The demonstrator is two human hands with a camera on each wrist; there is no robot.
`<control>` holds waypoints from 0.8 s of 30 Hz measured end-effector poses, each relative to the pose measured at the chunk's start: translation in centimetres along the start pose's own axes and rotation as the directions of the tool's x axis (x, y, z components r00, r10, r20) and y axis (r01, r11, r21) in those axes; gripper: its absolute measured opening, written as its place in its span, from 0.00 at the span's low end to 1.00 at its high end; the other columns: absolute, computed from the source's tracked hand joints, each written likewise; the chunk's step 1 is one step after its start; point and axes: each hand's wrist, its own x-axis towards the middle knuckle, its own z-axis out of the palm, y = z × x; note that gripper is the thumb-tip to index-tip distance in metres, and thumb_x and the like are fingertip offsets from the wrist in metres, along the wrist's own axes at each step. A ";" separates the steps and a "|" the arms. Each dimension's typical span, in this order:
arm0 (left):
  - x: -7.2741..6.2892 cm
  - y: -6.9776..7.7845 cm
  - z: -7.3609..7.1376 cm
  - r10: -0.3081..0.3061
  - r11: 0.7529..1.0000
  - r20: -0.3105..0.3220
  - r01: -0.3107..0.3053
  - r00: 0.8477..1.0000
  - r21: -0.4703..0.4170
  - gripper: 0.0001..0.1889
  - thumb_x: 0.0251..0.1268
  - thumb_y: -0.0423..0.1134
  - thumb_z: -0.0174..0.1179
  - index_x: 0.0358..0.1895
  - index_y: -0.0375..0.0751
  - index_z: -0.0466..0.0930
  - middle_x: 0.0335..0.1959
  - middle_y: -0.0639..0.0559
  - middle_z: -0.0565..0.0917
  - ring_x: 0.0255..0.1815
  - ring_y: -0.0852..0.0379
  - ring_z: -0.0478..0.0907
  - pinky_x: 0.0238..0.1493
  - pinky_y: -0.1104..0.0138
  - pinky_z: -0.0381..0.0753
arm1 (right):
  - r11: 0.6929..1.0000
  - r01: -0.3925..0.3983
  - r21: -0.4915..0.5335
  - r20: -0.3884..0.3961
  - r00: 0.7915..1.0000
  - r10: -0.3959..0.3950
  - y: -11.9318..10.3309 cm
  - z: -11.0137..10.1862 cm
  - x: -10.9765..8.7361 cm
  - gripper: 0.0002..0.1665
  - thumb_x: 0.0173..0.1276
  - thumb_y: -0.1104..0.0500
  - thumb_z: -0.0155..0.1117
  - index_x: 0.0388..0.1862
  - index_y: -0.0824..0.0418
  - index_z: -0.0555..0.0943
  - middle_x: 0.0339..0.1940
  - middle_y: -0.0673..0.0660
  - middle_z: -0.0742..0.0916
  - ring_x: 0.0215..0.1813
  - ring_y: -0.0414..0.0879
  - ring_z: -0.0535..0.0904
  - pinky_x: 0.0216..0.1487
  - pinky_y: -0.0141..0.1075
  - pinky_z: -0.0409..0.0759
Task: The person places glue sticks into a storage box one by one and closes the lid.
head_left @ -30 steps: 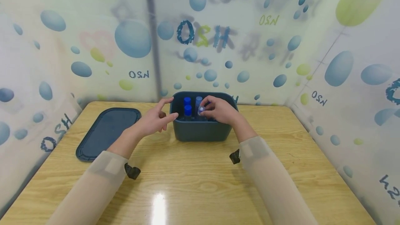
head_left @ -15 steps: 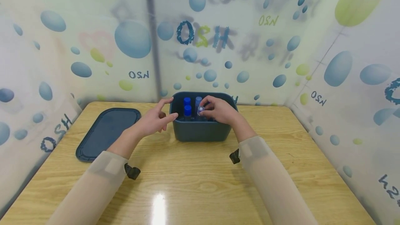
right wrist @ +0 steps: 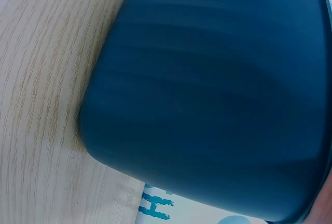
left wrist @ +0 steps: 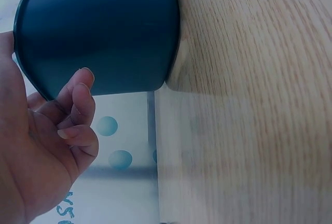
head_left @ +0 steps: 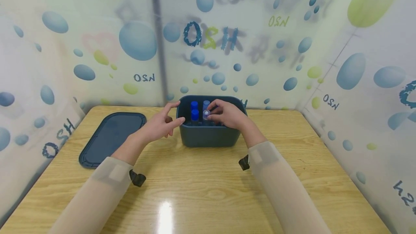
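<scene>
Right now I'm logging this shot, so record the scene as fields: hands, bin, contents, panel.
Left hand: thumb and index finger at the bin's left end
Right hand: pinches a clear-topped bottle inside it
Bin: dark blue, on the wooden table
Other contents: two blue-capped bottles, one paler-capped bottle behind the held one
Panel: dark, flat, left of bin

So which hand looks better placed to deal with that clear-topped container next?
Probably the right hand: it appears to pinch the clear-topped container inside the bin. The left hand is at the bin's left end, farther away, with two bright-blue caps between.
</scene>
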 end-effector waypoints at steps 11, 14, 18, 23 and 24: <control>0.0 -0.1 0.0 0.004 1.000 0.004 -0.003 1.000 -0.018 0.44 0.82 0.68 0.57 0.91 0.68 0.47 0.25 0.44 0.82 0.28 0.44 0.80 0.37 0.56 0.81 | 1.000 0.002 0.014 0.009 1.000 -0.003 0.2 0.0 0.1 0.16 0.83 0.53 0.69 0.65 0.49 0.80 0.60 0.55 0.92 0.47 0.49 0.92 0.46 0.41 0.85; 0.1 -0.1 0.0 0.006 1.000 0.005 -0.006 1.000 -0.026 0.44 0.82 0.68 0.57 0.91 0.67 0.47 0.25 0.45 0.82 0.28 0.45 0.80 0.37 0.55 0.82 | 1.000 0.003 0.019 0.010 1.000 -0.003 0.2 0.0 0.1 0.15 0.83 0.53 0.68 0.64 0.50 0.81 0.60 0.55 0.92 0.46 0.49 0.92 0.47 0.41 0.85; 0.0 -0.1 0.0 0.003 1.000 0.004 -0.003 1.000 -0.027 0.44 0.82 0.68 0.58 0.91 0.68 0.47 0.25 0.45 0.82 0.28 0.46 0.80 0.37 0.56 0.82 | 1.000 0.000 0.020 0.008 1.000 -0.001 0.2 0.0 0.1 0.15 0.84 0.52 0.68 0.64 0.49 0.81 0.59 0.55 0.92 0.45 0.48 0.92 0.47 0.42 0.85; 0.0 0.0 0.0 -0.002 1.000 0.001 0.002 1.000 -0.022 0.44 0.81 0.68 0.58 0.91 0.68 0.47 0.25 0.45 0.82 0.27 0.46 0.80 0.36 0.56 0.80 | 1.000 0.001 0.019 0.004 1.000 -0.001 0.2 0.1 0.0 0.14 0.84 0.52 0.68 0.64 0.49 0.81 0.58 0.54 0.92 0.45 0.49 0.92 0.46 0.42 0.84; 0.0 0.0 0.0 -0.002 1.000 0.001 0.002 1.000 -0.021 0.44 0.82 0.68 0.58 0.91 0.68 0.47 0.25 0.45 0.82 0.27 0.46 0.79 0.36 0.56 0.80 | 1.000 0.001 0.018 0.002 1.000 -0.001 0.1 0.1 0.0 0.14 0.84 0.52 0.68 0.64 0.49 0.81 0.58 0.54 0.92 0.45 0.49 0.92 0.46 0.42 0.84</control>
